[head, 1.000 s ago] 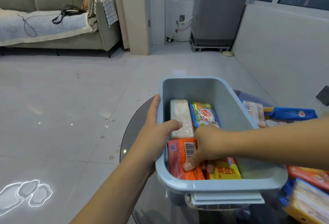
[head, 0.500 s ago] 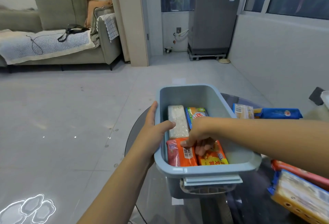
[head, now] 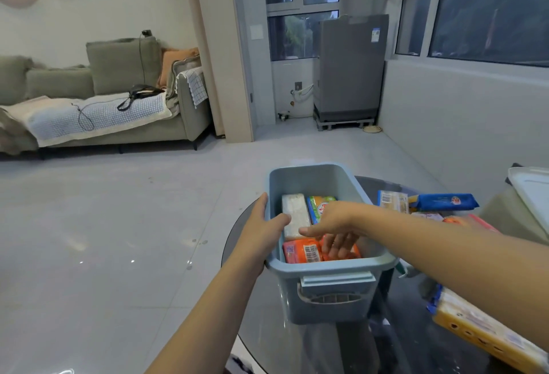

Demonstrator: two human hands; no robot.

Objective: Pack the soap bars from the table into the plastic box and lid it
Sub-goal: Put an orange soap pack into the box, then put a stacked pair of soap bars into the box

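Plastic box (head: 326,272) steadied at its rim by left hand (head: 263,232); right hand (head: 332,229), fingers spread, pressed apparently slippery, stiff wrapped soap bars (head: 301,252).

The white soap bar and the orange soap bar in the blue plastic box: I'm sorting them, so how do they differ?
The white soap bar lies in the far half of the blue plastic box; the orange soap bar lies nearer. The white one shows no print; the orange one shows a barcode. Both lie flat by the left wall.
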